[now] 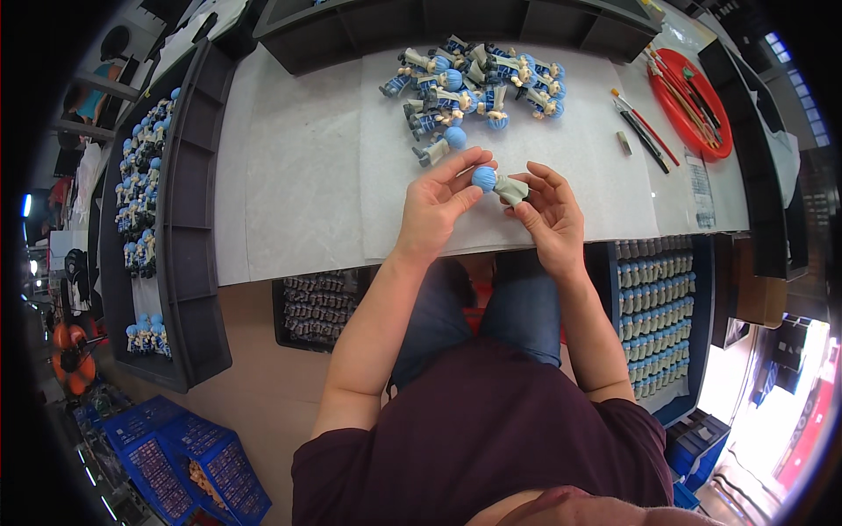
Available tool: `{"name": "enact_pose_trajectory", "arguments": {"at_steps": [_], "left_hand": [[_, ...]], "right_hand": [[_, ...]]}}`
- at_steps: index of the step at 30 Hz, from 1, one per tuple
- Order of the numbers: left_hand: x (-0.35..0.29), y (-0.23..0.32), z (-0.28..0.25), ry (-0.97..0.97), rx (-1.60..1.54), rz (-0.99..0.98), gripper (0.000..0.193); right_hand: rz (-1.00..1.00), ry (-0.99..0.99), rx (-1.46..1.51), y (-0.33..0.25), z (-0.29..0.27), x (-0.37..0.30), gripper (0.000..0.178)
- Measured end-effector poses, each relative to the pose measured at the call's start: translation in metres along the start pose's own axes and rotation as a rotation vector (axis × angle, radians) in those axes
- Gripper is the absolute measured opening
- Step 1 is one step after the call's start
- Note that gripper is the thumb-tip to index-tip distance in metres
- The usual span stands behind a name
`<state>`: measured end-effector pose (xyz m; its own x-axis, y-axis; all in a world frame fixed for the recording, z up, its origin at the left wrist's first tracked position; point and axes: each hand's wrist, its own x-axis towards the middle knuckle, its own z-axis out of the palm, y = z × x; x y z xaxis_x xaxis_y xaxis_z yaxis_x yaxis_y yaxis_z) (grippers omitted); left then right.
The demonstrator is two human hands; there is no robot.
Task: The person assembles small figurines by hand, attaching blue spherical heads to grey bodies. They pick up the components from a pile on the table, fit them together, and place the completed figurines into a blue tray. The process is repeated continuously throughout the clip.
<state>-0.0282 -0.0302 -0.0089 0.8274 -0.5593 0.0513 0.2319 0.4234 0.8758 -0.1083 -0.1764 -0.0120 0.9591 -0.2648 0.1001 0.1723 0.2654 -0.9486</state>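
Note:
Above the near part of the white-covered table, a small figurine (pixel 510 188) with a blue head and a pale grey-green cape lies sideways between my two hands. My left hand (pixel 445 197) pinches it at the blue head, thumb below and fingers above. My right hand (pixel 551 215) grips the lower end of the cape between thumb and fingers. Just beyond my left hand, a single similar figurine (pixel 441 146) lies on the paper. A loose pile of figurines (pixel 478 83) in blue, white and dark colours is spread behind it.
A red oval tray (pixel 664 66) with brushes stands at the far right. Nearby lie several brushes (pixel 643 136) and a small block (pixel 624 143). A dark crate (pixel 195 219) of figurines flanks the left; another crate (pixel 653 320) holds rows of them below right. Dark trays (pixel 456 31) line the back.

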Motion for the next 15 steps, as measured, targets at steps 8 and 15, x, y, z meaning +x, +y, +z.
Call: {"name": "enact_pose_trajectory", "arguments": {"at_steps": [8,15], "left_hand": [[-0.0001,-0.0017,0.0011,0.024,0.058,-0.042,0.033],[-0.0002,-0.0025,0.0005,0.051,0.065,-0.068,0.032]], "right_hand": [[-0.035,-0.013,-0.025,0.0036,-0.002,0.0001,0.054],[-0.013,0.0,0.009,0.0008,0.0,-0.0001,0.054]]}}
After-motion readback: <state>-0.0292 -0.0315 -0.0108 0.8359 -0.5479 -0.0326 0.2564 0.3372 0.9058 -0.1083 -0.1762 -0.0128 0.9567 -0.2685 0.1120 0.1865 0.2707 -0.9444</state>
